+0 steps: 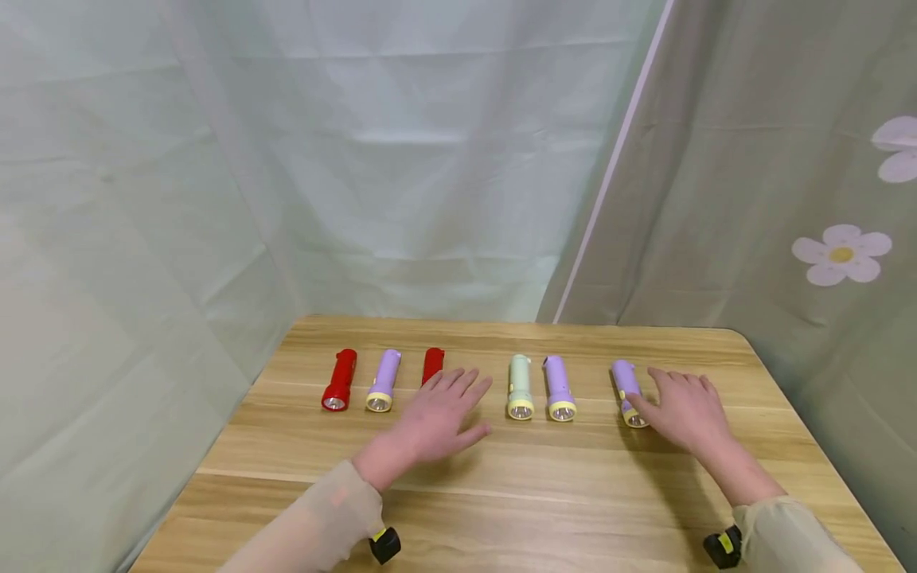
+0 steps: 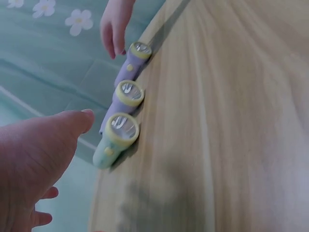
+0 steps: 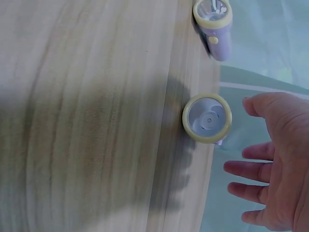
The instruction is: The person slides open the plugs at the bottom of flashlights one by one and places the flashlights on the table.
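Head view: six flashlights in a spaced row on the worktop [image 1: 516,501], lens ends toward the near edge. From left to right: outer red flashlight [image 1: 344,372], left lavender flashlight [image 1: 387,370], inner red flashlight [image 1: 433,364], mint-green flashlight [image 1: 519,380], middle lavender flashlight [image 1: 557,382] and rightmost lavender flashlight [image 1: 625,379]. Left hand [image 1: 440,414] open, fingers straight, partly hiding the inner red flashlight; contact impossible to tell. Right hand [image 1: 684,407] open, thumb spread from fingers, just beside the rightmost lavender flashlight and apart from it in the right wrist view. Nothing gripped by either hand. Step in hand, by judgement: positioning at the row, either reaching or just after release, not distinguishable here. Next move, if a pick-up: apparently lowering the right hand and closing thumb and fingers around the lavender barrel, without rolling it.
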`<state>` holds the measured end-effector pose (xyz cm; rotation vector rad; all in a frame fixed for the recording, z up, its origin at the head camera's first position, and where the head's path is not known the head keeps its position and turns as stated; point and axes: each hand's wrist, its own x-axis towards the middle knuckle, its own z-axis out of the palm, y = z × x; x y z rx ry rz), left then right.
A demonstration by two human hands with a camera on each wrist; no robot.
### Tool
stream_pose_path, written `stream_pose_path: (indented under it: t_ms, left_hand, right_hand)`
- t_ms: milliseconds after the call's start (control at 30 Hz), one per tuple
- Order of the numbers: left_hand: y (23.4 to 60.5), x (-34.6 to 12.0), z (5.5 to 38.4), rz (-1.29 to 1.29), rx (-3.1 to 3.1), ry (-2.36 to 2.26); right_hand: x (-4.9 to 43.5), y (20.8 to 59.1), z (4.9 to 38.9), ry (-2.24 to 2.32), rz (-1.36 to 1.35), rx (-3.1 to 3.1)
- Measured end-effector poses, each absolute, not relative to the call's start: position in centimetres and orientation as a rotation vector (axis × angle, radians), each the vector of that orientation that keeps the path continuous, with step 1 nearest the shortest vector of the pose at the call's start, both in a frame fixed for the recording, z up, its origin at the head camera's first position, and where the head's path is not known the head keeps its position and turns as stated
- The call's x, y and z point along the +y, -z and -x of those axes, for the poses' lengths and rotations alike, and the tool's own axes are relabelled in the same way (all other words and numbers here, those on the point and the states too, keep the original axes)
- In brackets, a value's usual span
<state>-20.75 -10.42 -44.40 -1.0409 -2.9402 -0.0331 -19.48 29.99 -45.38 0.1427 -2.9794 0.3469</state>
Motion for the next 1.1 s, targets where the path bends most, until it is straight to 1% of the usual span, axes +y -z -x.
stream_pose_path:
  t_ms: [200, 500, 767, 1100]
  left_hand:
    - [44.8, -9.5, 19.9, 1.126, -2.927, 0.013]
    - [45.6, -8.4, 18.4, 1.235, -2.849, 0.045]
    - [46.7, -7.1, 17.4, 1.286, -2.812, 0.049]
    - [47.7, -5.3, 16.1, 1.309, -2.843, 0.075]
  right_hand:
    - [29.5, 45.2, 20.3, -0.324, -0.107, -3.035]
    - [29.0, 44.8, 21.6, -0.355, 0.016, -3.166]
    - [28.6, 45.2, 22.6, -0.495, 0.144, -3.225]
    - [28.0, 45.9, 23.2, -0.486, 0.215, -3.259]
